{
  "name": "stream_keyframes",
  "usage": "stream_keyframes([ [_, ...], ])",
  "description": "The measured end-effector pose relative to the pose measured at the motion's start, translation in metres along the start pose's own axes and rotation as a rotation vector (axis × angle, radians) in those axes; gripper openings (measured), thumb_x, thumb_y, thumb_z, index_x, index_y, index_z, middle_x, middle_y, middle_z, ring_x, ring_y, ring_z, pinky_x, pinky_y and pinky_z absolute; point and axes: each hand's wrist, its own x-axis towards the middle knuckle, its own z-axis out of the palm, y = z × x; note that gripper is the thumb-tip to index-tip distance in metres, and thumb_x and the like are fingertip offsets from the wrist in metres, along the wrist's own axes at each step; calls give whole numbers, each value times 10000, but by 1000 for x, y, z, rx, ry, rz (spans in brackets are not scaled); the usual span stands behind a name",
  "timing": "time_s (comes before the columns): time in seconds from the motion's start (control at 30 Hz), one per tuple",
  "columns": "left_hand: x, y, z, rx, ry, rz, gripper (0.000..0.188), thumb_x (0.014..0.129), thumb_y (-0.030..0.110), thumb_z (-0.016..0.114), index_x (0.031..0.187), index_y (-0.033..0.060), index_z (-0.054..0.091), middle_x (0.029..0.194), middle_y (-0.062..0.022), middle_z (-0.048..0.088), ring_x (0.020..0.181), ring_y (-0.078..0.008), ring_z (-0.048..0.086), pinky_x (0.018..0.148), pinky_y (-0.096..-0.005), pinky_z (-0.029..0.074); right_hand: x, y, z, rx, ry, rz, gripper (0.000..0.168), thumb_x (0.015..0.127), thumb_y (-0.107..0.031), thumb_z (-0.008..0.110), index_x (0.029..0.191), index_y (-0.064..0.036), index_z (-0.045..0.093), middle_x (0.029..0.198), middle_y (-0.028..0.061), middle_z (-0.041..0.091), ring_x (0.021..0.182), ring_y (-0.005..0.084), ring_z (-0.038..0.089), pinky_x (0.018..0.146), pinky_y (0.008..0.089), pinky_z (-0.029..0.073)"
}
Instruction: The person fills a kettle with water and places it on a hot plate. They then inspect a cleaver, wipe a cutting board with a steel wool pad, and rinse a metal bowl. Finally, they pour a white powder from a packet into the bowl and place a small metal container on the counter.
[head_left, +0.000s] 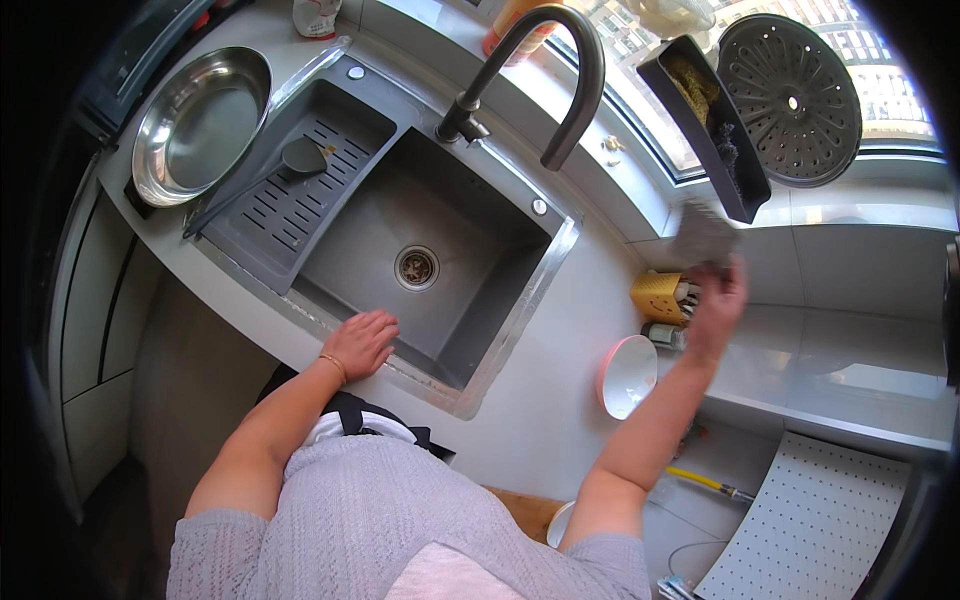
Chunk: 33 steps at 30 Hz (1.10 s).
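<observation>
My right hand is raised at the right and grips a grey-brown cloth or pad, blurred by motion. Just above the cloth hangs a dark caddy at the window, with a yellow scrubber and a grey wire scourer inside. My left hand lies palm down on the sink's front rim, holding nothing, its fingertips over the basin. Below it the grey sink has bare walls and a drain strainer in its floor.
A dark faucet arches behind the sink. On the slotted tray lies a ladle, beside a steel basin. At right stand a pink-rimmed bowl, a yellow utensil holder and a small jar. A perforated round tray leans by the window.
</observation>
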Motion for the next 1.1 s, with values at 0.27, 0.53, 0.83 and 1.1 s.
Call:
stream_keyframes([
  [0.27,-2,-4,2,-44,31,-17,321,868,262,601,1139,93,577,1267,-76,547,1249,-257,471,1048,-398,371,127,-33,2,-546,110,-461,416,878,48,522,1246,-109,639,1194,84,643,1074,200,610,972,290,426],
  [0.53,-7,-5,-4,-65,-21,-23,361,890,292,584,1183,83,571,1303,-88,527,1283,-254,441,1060,-392,352,163,19,-3,-884,158,-679,519,792,-4,436,1287,-26,590,1345,187,553,1274,338,490,1094,415,339],
  [0.83,-10,-7,3,-105,49,7,335,890,287,579,1144,69,580,1275,-102,523,1259,-262,452,1036,-396,364,62,9,44,-957,336,-522,613,984,-304,512,1482,-22,292,1511,223,323,1393,363,314,1142,439,239],
  [1.1,-12,-6,7,-87,67,16,339,872,276,596,1140,69,581,1250,-97,535,1249,-249,458,1016,-384,379,-196,61,187,215,-490,581,308,978,-265,580,1169,-31,642,1038,85,684,921,149,652,832,307,539],
])
